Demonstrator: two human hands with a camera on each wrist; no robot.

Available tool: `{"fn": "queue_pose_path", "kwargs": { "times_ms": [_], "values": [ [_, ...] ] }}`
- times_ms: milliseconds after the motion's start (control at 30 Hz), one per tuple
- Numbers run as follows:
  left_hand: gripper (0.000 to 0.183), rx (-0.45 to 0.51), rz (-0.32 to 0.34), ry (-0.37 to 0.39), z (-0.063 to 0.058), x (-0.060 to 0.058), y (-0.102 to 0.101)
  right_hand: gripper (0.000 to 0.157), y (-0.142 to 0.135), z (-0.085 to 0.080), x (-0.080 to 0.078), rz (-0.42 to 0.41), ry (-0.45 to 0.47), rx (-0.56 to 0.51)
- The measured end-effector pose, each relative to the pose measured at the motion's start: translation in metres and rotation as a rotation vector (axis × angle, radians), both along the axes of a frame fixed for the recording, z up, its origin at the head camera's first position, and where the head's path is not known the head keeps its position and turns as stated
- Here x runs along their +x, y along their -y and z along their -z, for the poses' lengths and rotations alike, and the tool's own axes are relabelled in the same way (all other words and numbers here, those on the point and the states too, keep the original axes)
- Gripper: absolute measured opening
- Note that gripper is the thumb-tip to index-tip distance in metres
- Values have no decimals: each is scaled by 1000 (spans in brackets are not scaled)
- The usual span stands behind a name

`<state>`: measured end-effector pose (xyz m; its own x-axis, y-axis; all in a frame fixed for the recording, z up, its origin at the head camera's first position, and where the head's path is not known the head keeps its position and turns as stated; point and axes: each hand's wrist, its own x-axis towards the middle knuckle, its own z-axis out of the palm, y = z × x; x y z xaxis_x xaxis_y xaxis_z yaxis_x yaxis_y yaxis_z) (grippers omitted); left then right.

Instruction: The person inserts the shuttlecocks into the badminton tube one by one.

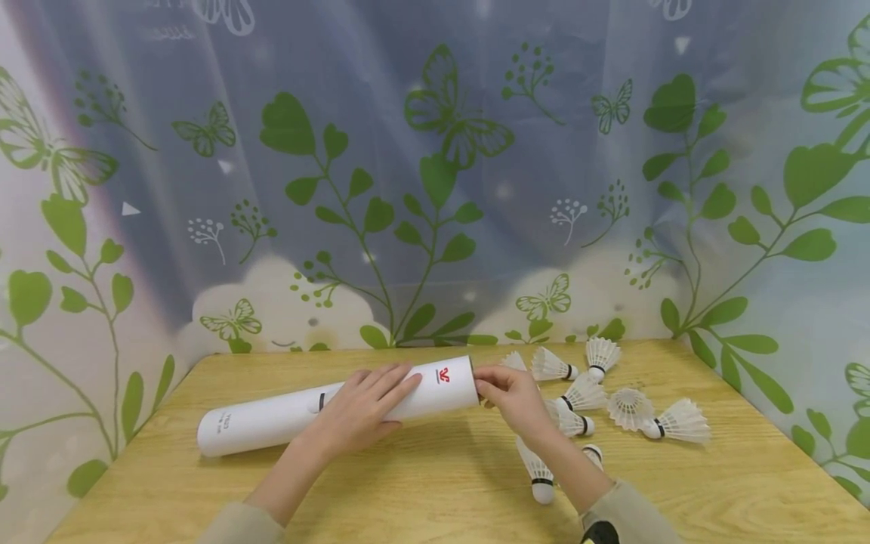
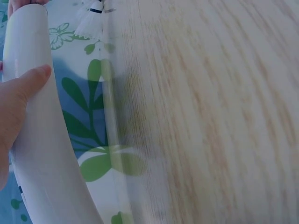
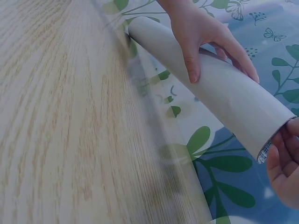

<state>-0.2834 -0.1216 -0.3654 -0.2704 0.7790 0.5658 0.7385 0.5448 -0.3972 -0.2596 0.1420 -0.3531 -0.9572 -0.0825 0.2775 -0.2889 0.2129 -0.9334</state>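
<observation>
A long white shuttlecock tube (image 1: 265, 419) with a red logo lies slanted over the table, its open end to the right. My left hand (image 1: 363, 404) grips it from above, thumb on the near side and fingers over the top. At the mouth, my right hand (image 1: 516, 400) has its fingertips curled just inside the rim. The right wrist view shows the lacy skirt edge of a shuttlecock (image 3: 264, 153) in the opening, pinched by those fingers; the rest of it is hidden in the tube.
Several loose white shuttlecocks (image 1: 630, 409) lie scattered on the wooden table (image 1: 734, 483), right of the tube and around the right forearm. One shuttlecock (image 1: 537, 472) lies nearer the front. A curtain (image 1: 381, 189) with green leaves and butterflies hangs behind the table.
</observation>
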Motion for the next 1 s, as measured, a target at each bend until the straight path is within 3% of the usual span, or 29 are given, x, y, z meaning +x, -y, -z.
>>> {"fn": "queue_pose_path", "kwargs": {
  "times_ms": [400, 733, 1000],
  "values": [
    [85, 5, -4, 5, -2, 1, 0, 25, -19, -2, 5, -60, 22, 61],
    [86, 15, 16, -21, 0, 1, 0, 28, -55, 0, 9, -98, -14, 173],
    [87, 6, 10, -4, 0, 0, 1, 32, -85, -1, 16, -53, 30, 240]
  ]
}}
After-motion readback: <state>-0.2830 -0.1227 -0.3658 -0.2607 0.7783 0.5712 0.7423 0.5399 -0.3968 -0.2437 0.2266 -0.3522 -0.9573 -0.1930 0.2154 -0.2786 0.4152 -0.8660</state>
